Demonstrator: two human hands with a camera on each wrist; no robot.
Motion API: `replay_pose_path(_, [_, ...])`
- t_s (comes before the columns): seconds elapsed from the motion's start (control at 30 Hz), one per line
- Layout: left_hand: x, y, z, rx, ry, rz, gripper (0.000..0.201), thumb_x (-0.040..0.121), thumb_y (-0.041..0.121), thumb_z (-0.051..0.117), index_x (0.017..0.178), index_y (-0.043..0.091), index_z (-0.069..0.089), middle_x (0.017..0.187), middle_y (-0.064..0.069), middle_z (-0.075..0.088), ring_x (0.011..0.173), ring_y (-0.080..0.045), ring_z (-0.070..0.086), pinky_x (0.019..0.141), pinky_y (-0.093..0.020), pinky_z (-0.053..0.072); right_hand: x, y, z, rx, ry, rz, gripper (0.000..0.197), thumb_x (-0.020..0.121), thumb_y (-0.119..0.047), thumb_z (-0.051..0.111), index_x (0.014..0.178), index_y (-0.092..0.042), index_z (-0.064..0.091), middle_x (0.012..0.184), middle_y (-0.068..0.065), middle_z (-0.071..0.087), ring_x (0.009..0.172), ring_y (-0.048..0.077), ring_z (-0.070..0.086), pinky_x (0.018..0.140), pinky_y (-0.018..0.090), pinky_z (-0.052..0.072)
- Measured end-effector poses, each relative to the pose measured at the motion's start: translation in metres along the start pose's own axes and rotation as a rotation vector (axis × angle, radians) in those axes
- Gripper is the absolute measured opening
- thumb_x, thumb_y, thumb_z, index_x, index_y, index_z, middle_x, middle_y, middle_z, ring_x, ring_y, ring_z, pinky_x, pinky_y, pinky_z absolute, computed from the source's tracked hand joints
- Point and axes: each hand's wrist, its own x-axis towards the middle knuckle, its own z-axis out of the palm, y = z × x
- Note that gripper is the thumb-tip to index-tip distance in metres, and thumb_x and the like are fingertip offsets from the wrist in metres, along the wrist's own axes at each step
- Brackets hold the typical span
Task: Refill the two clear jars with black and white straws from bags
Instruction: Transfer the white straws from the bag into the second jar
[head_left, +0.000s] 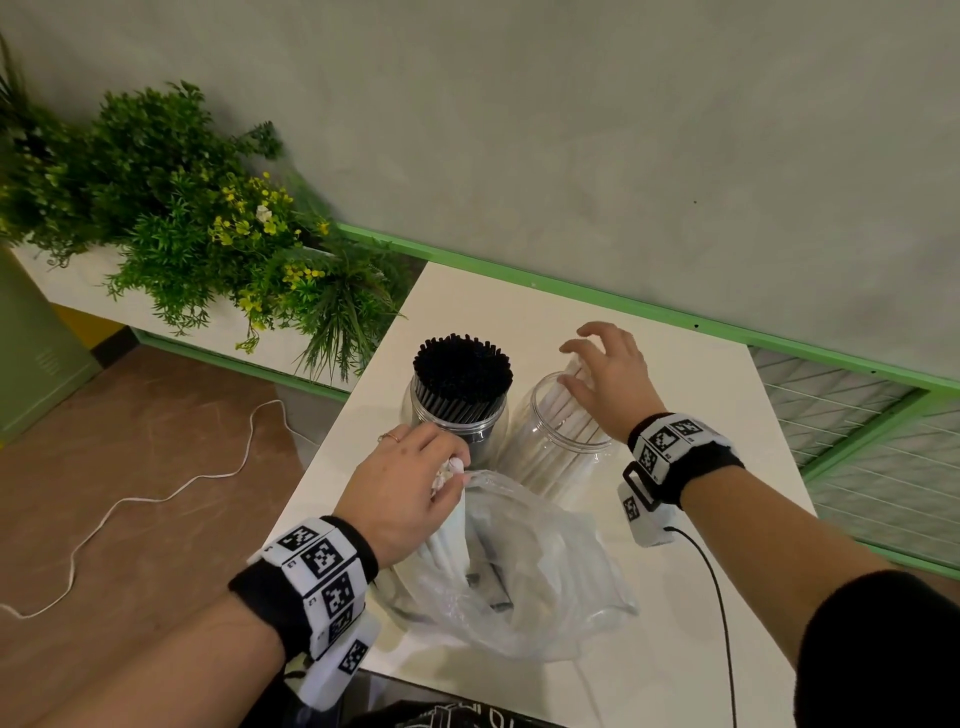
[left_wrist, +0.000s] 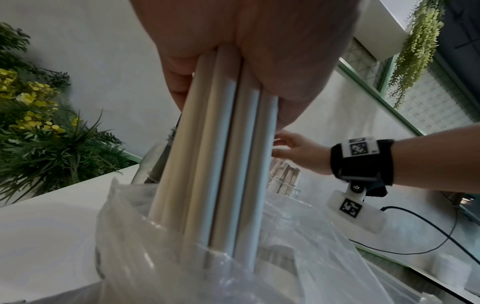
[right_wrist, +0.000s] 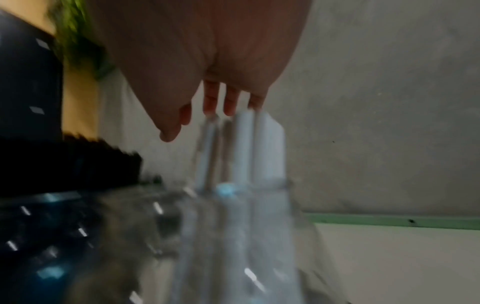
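Observation:
Two clear jars stand side by side on the white table (head_left: 701, 597). The left jar (head_left: 457, 415) is packed with black straws (head_left: 461, 371). The right jar (head_left: 558, 441) holds white straws (head_left: 563, 410) leaning toward its far side. My left hand (head_left: 410, 483) grips a bundle of white straws (left_wrist: 221, 164) by their tops; their lower ends stand inside the clear plastic bag (head_left: 524, 566) in front of the jars. My right hand (head_left: 608, 374) hovers with fingers spread over the right jar's mouth, fingertips (right_wrist: 228, 105) close to the straw tops (right_wrist: 259, 148).
A planter with green foliage and yellow flowers (head_left: 208, 223) sits at the table's left rear. A green-framed ledge (head_left: 571, 291) and grey wall run behind. A white cord (head_left: 156, 499) lies on the brown floor at left. A black cable (head_left: 722, 613) trails from my right wrist.

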Motion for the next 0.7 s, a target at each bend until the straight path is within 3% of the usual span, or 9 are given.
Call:
replay_pose_path(0.13, [0.001,-0.003,-0.001,-0.051,-0.009,0.003,0.030,0.087,0.049,0.042,0.099,0.026,0.057,0.098,0.013,0.054,0.084,-0.002,0.033,0.078,-0.015,0.023,-0.017,-0.044,-0.028,0.273,-0.007,0.001,0.039,0.088,-0.027,0.067,0.123,-0.016,0.056,0.127,0.006,0.047,0.119,0.025,0.043,0.104,0.037,0.035])
replay_pose_path(0.3, [0.004,-0.006,-0.003,-0.144,-0.043,-0.037,0.044,0.083,0.063,0.045,0.111,0.031,0.057,0.108,0.016,0.054,0.099,-0.002,0.046,0.086,-0.017,0.031,-0.082,-0.114,-0.017,0.799,-0.429,0.100,0.078,0.080,-0.024,0.068,0.144,-0.030,0.023,0.138,-0.008,0.038,0.124,0.001,0.040,0.099,0.013,0.038])
replay_pose_path(0.37, [0.005,-0.006,-0.006,-0.236,-0.047,-0.045,0.041,0.079,0.061,0.055,0.113,0.037,0.054,0.110,0.019,0.052,0.102,0.003,0.048,0.089,-0.010,0.032,-0.095,-0.131,0.002,0.906,-0.489,0.118,0.090,0.079,-0.014,0.074,0.147,-0.030,0.017,0.141,-0.011,0.038,0.126,-0.003,0.039,0.101,0.013,0.037])
replay_pose_path(0.43, [0.002,-0.009,-0.011,-0.343,-0.068,-0.081,0.051,0.072,0.059,0.063,0.118,0.041,0.050,0.113,0.020,0.049,0.108,0.008,0.047,0.090,-0.003,0.031,-0.097,-0.139,0.018,0.955,-0.444,0.122,0.088,0.075,-0.008,0.078,0.144,-0.026,0.026,0.135,-0.011,0.047,0.123,-0.003,0.045,0.100,0.015,0.039])
replay_pose_path(0.53, [-0.008,-0.019,-0.015,-0.468,-0.112,-0.210,0.074,0.061,0.058,0.072,0.127,0.039,0.046,0.120,0.022,0.049,0.111,0.011,0.046,0.090,-0.001,0.033,-0.093,-0.146,0.030,0.969,-0.358,0.184,0.078,0.071,-0.005,0.080,0.136,-0.023,0.040,0.124,-0.009,0.058,0.111,-0.006,0.054,0.089,0.008,0.041])
replay_pose_path(0.63, [-0.016,-0.024,-0.013,-0.529,-0.124,-0.273,0.078,0.063,0.035,0.085,0.131,0.038,0.045,0.121,0.018,0.056,0.108,0.008,0.053,0.089,-0.004,0.038,-0.093,-0.148,0.042,0.883,-0.300,0.210,0.063,0.072,-0.015,0.082,0.127,-0.018,0.052,0.119,-0.006,0.063,0.105,0.000,0.057,0.086,0.009,0.042])
replay_pose_path(0.7, [-0.019,-0.023,-0.012,-0.559,-0.093,-0.297,0.073,0.067,0.025,0.084,0.129,0.037,0.047,0.115,0.017,0.060,0.102,0.006,0.057,0.086,-0.006,0.041,-0.094,-0.147,0.047,0.832,-0.295,0.239,0.059,0.074,-0.026,0.080,0.126,-0.019,0.054,0.118,-0.006,0.062,0.106,0.004,0.057,0.087,0.013,0.042])
